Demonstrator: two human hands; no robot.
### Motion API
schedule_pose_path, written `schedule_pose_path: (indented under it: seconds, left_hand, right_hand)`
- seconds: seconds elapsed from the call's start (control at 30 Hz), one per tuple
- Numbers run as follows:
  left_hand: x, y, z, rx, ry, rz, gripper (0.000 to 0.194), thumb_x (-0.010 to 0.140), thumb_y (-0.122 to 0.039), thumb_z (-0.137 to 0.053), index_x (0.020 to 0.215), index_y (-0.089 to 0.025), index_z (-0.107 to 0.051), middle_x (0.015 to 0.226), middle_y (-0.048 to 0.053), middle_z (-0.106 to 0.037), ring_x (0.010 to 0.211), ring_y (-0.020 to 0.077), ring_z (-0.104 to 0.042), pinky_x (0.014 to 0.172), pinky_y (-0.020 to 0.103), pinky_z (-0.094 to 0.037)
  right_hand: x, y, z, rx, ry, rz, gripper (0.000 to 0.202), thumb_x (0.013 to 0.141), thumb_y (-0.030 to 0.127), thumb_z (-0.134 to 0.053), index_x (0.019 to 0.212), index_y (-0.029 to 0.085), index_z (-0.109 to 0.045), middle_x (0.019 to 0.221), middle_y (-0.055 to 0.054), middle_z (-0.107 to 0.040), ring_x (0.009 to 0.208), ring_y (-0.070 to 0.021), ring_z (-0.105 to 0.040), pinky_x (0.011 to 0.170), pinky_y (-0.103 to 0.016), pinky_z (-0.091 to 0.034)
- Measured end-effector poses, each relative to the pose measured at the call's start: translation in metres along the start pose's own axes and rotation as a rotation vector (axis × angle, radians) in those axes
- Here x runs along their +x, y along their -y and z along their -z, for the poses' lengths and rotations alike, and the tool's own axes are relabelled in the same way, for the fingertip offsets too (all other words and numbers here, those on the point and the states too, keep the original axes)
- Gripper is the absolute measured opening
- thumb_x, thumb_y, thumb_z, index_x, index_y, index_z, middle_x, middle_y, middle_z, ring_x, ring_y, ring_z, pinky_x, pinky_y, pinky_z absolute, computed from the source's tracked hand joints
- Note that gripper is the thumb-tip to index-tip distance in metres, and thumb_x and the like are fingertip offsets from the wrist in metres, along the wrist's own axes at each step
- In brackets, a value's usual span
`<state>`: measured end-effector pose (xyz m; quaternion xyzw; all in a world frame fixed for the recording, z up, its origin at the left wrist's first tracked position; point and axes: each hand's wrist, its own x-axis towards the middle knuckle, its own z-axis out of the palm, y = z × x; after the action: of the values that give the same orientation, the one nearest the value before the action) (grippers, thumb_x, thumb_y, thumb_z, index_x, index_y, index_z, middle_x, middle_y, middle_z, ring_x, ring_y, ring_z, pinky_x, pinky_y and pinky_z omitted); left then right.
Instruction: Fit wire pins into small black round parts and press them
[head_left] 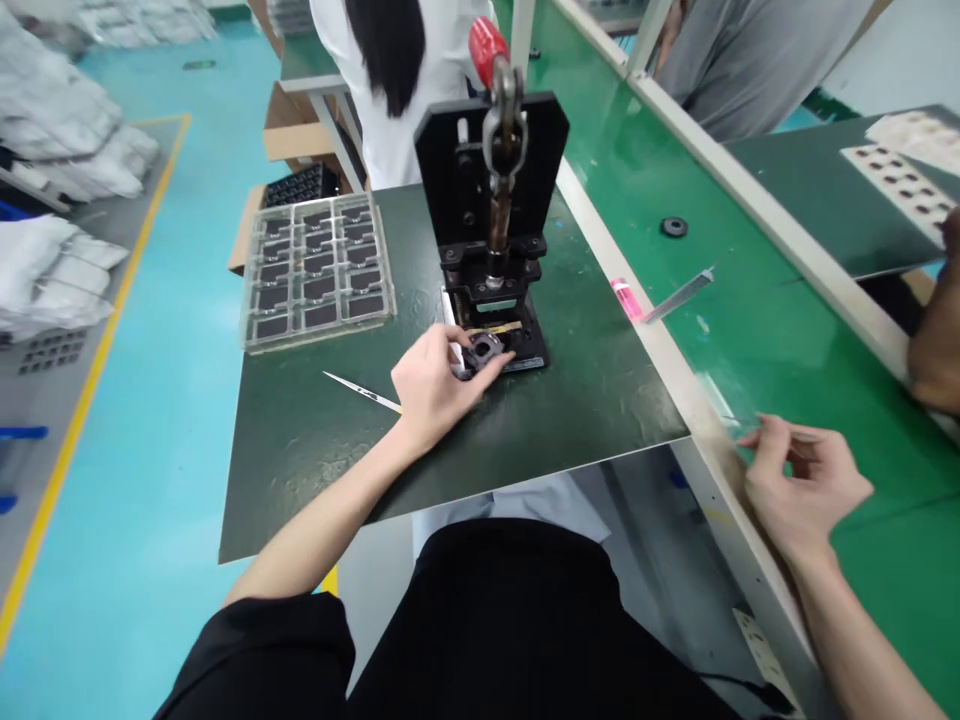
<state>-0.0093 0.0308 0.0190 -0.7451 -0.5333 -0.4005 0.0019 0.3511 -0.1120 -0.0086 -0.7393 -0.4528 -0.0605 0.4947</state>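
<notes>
At the base of a black hand press (493, 200) with a red knob, my left hand (435, 385) grips a small round black part (484, 348) between thumb and fingers. The part has a hole in its middle. Over the green conveyor's near edge, my right hand (806, 480) is closed in a pinch. Something thin and hard to make out shows at its fingertips. A pair of white pointed tweezers (361, 390) lies on the dark green table (300, 460), its end hidden behind my left hand.
A clear tray (319, 268) of black pieces sits at the table's left. On the conveyor (757, 330) are a black ring (673, 227) and a grey strip (679, 295) beside a pink label (624, 299). Other people are beyond the press and at the right.
</notes>
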Motion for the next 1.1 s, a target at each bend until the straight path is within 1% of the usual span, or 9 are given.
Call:
schedule_pose_path:
  seconds: [0.17,0.3,0.4,0.53,0.63,0.7,0.8,0.93,1.1]
  left_hand:
    - [0.014,-0.002,-0.016,0.084,0.071,0.186,0.054,0.075,-0.067,-0.079,0.088,-0.021,-0.054,0.071,-0.005,-0.062,0.062,0.0124,-0.059,0.058,0.025,-0.035]
    - [0.009,-0.007,-0.016,0.138,0.085,0.222,0.058,0.074,-0.069,-0.079,0.097,-0.021,-0.056,0.081,-0.002,-0.069,0.067,0.0144,-0.064,0.06,0.026,-0.039]
    - [-0.01,-0.011,-0.006,0.136,0.09,0.146,0.052,0.081,-0.061,-0.077,0.106,-0.021,-0.057,0.088,0.0,-0.073,0.074,0.0173,-0.069,0.066,0.028,-0.048]
    - [-0.049,-0.014,0.018,0.119,0.163,-0.097,0.037,0.093,-0.033,-0.07,0.124,-0.021,-0.055,0.115,0.008,-0.075,0.098,0.0213,-0.073,0.082,0.033,-0.058]
    - [-0.067,-0.014,0.036,0.086,0.193,-0.195,0.037,0.093,-0.019,-0.066,0.128,-0.023,-0.055,0.11,0.007,-0.075,0.093,0.0193,-0.074,0.081,0.032,-0.06]
    - [-0.066,-0.013,0.042,0.078,0.166,-0.188,0.038,0.093,-0.016,-0.064,0.129,-0.023,-0.055,0.109,0.007,-0.074,0.091,0.019,-0.073,0.082,0.033,-0.061]
    - [-0.05,-0.01,0.037,0.074,0.138,-0.095,0.04,0.094,-0.018,-0.062,0.132,-0.02,-0.053,0.117,0.011,-0.071,0.104,0.0224,-0.07,0.085,0.036,-0.061]
    - [-0.03,-0.011,0.019,-0.012,0.174,-0.037,0.049,0.094,-0.021,-0.06,0.14,-0.018,-0.044,0.136,0.016,-0.062,0.128,0.0275,-0.06,0.096,0.042,-0.061]
    - [-0.033,-0.022,0.006,-0.067,0.15,-0.039,0.041,0.095,-0.018,-0.059,0.134,-0.018,-0.048,0.128,0.013,-0.065,0.128,0.0262,-0.059,0.106,0.046,-0.057]
  right_hand:
    - [-0.007,-0.009,0.008,-0.124,0.111,0.361,0.007,0.093,0.023,-0.067,0.086,0.023,-0.069,0.07,-0.006,-0.073,0.055,-0.0233,-0.068,0.056,-0.038,-0.054]
    - [-0.003,-0.004,0.012,-0.11,0.124,0.472,0.007,0.094,0.017,-0.065,0.091,0.022,-0.067,0.068,-0.004,-0.073,0.051,-0.0189,-0.064,0.053,-0.035,-0.051]
    - [-0.003,-0.004,0.012,-0.131,0.154,0.506,0.008,0.094,0.018,-0.064,0.088,0.023,-0.065,0.067,-0.003,-0.072,0.048,-0.0179,-0.062,0.051,-0.035,-0.049]
    - [-0.002,-0.005,0.009,-0.125,0.182,0.568,0.007,0.093,0.019,-0.064,0.088,0.023,-0.065,0.067,-0.002,-0.072,0.047,-0.0173,-0.06,0.049,-0.035,-0.047]
    - [-0.001,-0.003,0.008,-0.1,0.193,0.578,0.008,0.093,0.018,-0.064,0.087,0.023,-0.065,0.066,-0.003,-0.071,0.048,-0.0171,-0.06,0.049,-0.035,-0.046]
    - [-0.001,-0.002,0.007,-0.109,0.214,0.545,0.01,0.094,0.02,-0.063,0.085,0.024,-0.065,0.068,-0.004,-0.072,0.048,-0.0173,-0.059,0.049,-0.036,-0.046]
    - [-0.001,0.0,0.007,-0.12,0.224,0.532,0.011,0.094,0.022,-0.063,0.083,0.024,-0.065,0.065,-0.003,-0.071,0.047,-0.0169,-0.058,0.048,-0.035,-0.044]
    - [-0.001,0.001,0.007,-0.108,0.222,0.567,0.012,0.094,0.022,-0.063,0.083,0.022,-0.066,0.06,-0.002,-0.067,0.046,-0.0157,-0.056,0.047,-0.034,-0.042]
    - [-0.002,-0.001,0.006,-0.123,0.235,0.566,0.014,0.095,0.023,-0.064,0.081,0.022,-0.066,0.062,-0.001,-0.068,0.045,-0.014,-0.055,0.048,-0.031,-0.044]
